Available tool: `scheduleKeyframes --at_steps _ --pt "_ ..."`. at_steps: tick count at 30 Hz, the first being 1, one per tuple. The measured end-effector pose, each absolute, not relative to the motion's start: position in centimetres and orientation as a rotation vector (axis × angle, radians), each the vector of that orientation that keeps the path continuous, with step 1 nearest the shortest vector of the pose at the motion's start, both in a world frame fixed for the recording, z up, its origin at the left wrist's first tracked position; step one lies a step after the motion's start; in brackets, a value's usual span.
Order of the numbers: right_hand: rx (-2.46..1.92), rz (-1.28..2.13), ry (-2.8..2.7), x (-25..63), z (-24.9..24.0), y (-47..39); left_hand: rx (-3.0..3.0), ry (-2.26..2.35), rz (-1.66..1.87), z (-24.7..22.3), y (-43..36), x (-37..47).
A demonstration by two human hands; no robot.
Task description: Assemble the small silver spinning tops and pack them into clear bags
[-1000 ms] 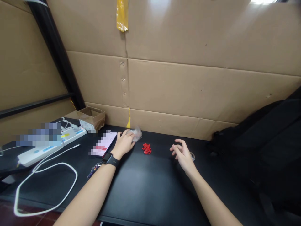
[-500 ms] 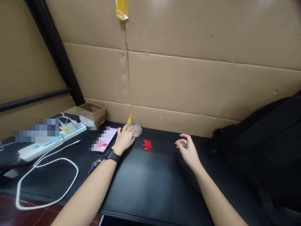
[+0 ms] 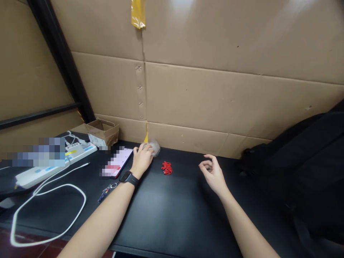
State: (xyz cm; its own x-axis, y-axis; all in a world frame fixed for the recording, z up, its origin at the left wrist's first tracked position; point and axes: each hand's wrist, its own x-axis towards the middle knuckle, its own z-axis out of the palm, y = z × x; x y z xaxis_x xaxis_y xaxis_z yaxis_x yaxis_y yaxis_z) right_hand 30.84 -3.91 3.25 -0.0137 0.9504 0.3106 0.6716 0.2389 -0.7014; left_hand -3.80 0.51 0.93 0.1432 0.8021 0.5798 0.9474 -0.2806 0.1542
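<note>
A crumpled clear plastic bag lies at the back of the black table, against the cardboard wall. My left hand, a dark watch on its wrist, has its fingers curled over the near side of this bag; the fingertips are partly hidden. Just to the right lies a small bundle of red cords, touched by neither hand. My right hand hovers farther right with bent fingers, a gap between thumb and forefinger and nothing held.
Left of my left hand lie a lit phone and a keychain. Beyond them are a white power strip, a looped white cable and a small open cardboard box. A black bag fills the right side.
The view has shifted slightly. Both hands stay nearly in place, the left at the plastic bag and the right above the table. The red bundle lies as before.
</note>
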Motion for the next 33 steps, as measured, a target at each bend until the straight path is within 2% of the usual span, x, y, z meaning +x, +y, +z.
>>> scheduleKeyframes --at_steps 12,17,20,23,28,33 --pt "-1.309 0.553 -1.631 30.9 4.6 -4.1 -2.230 -1.719 -0.894 1.7 0.0 -4.0" --pt "-1.356 0.365 -1.947 34.2 6.1 -4.0 -2.240 -1.675 -1.134 3.7 -1.5 -2.9" --pt "-1.411 0.247 -2.170 37.2 6.2 -4.1 -2.524 -1.492 -1.227 4.1 -2.5 -1.4" --pt "-1.480 0.301 -2.307 39.3 5.5 -4.1 -2.800 -1.306 -1.094 3.3 -3.2 0.3" --pt "-1.563 0.457 -2.312 39.7 4.3 -3.4 -2.870 -1.316 -0.771 0.5 -3.2 1.9" --pt "-1.686 0.466 -2.303 39.3 4.0 -2.9 -2.864 -1.350 -0.712 -0.7 -2.6 1.7"
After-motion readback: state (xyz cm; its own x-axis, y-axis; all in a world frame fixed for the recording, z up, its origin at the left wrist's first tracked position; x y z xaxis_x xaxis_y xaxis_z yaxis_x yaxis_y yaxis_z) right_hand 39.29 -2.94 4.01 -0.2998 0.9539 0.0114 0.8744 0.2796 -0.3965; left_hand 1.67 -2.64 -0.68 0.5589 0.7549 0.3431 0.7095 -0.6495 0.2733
